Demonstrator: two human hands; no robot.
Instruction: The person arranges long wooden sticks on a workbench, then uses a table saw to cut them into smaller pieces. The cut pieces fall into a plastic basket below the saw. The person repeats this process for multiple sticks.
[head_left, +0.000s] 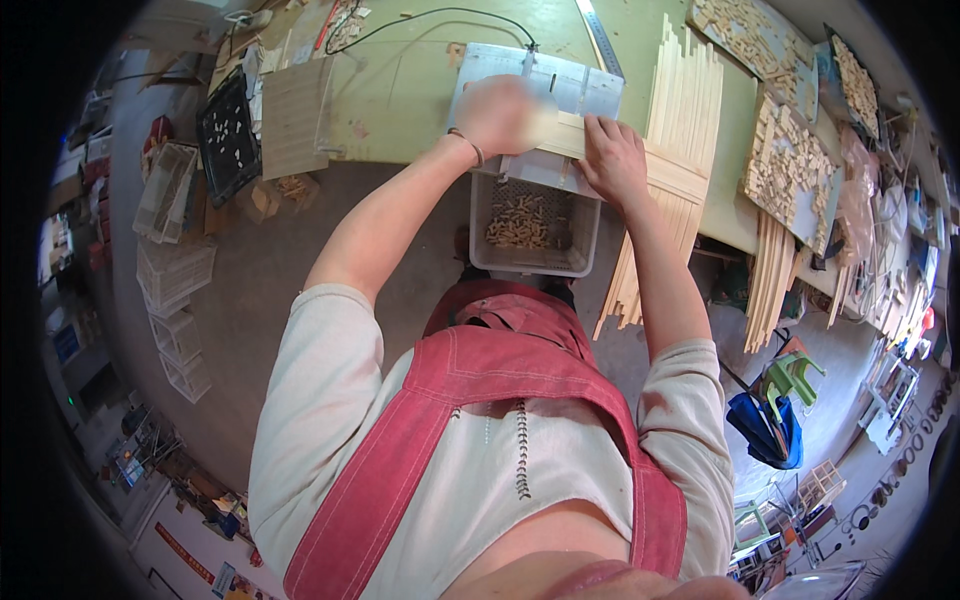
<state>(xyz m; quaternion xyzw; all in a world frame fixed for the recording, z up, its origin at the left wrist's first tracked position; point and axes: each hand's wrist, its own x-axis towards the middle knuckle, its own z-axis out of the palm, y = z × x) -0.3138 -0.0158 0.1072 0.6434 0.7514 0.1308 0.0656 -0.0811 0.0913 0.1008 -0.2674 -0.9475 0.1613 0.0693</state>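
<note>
A small bench saw with a metal top (577, 94) stands at the edge of the green worktable, a narrow dark slot in its plate. Across its front part lies a row of pale wooden strips (564, 136). My right hand (616, 159) grips these strips at the saw's right side, fingers over them. At their left end is my left hand (499, 116); its fingers are blurred, so its hold on the wood is unclear. Below the saw's front edge, a plastic basket (585, 259) contains many short wooden pieces (519, 229).
More long strips (682, 97) lie on the worktable (397, 105) to the right, some overhanging its edge. Boards of small wood blocks (791, 161) rest farther right. A steel ruler (600, 41) and black cable (442, 10) lie behind the saw. Plastic crates (174, 274) stand at left.
</note>
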